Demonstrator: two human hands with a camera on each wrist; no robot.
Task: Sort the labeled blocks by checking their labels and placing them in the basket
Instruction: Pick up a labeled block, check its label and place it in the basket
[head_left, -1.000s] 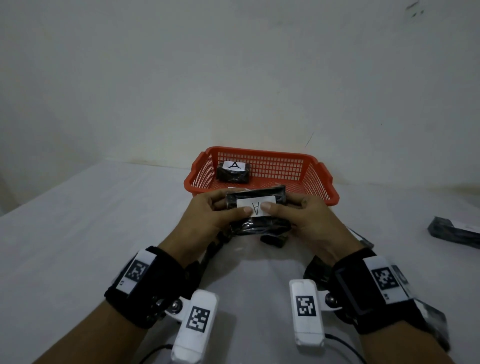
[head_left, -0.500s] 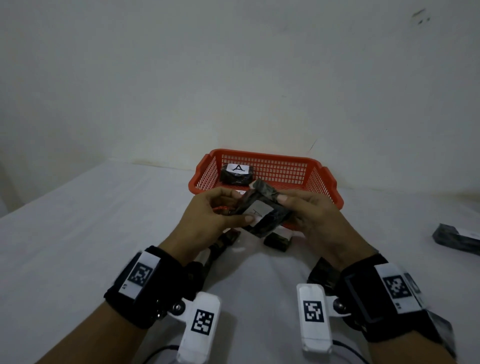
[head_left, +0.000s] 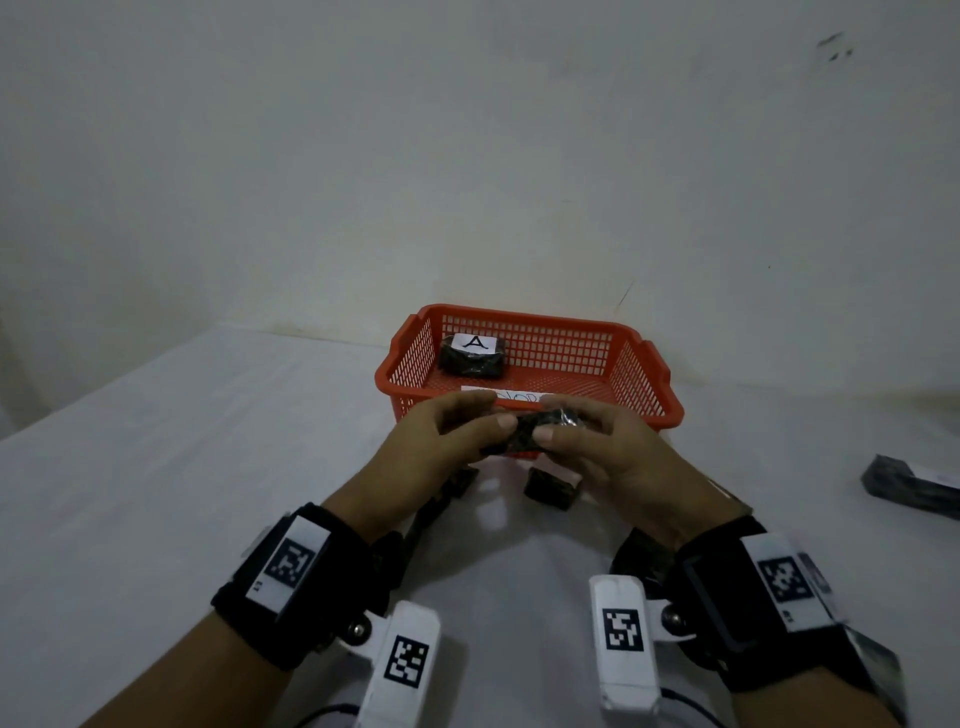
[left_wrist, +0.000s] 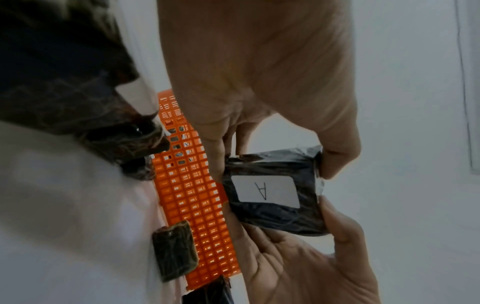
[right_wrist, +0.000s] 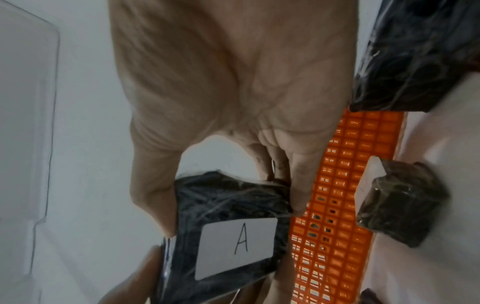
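Both hands hold one black wrapped block (head_left: 537, 434) just in front of the orange basket (head_left: 647, 413). My left hand (head_left: 483, 421) pinches its left end and my right hand (head_left: 569, 428) pinches its right end. Its white label is hidden in the head view. In the wrist views the held block (left_wrist: 272, 218) (right_wrist: 226, 197) shows a label reading A. My left hand (left_wrist: 275, 158) and right hand (right_wrist: 228, 205) grip it between thumb and fingers. Another block labeled A (head_left: 471, 356) lies inside the basket at its back left.
A small dark block (head_left: 550, 488) lies on the white table under my hands, and another (head_left: 462, 480) sits partly hidden below my left hand. A black block (head_left: 909, 486) rests at the far right. A white paper strip lies on the basket floor.
The held block has been turned over, so its label went from facing up to facing down toward the wrists. Both hands rose slightly toward the basket's front wall.
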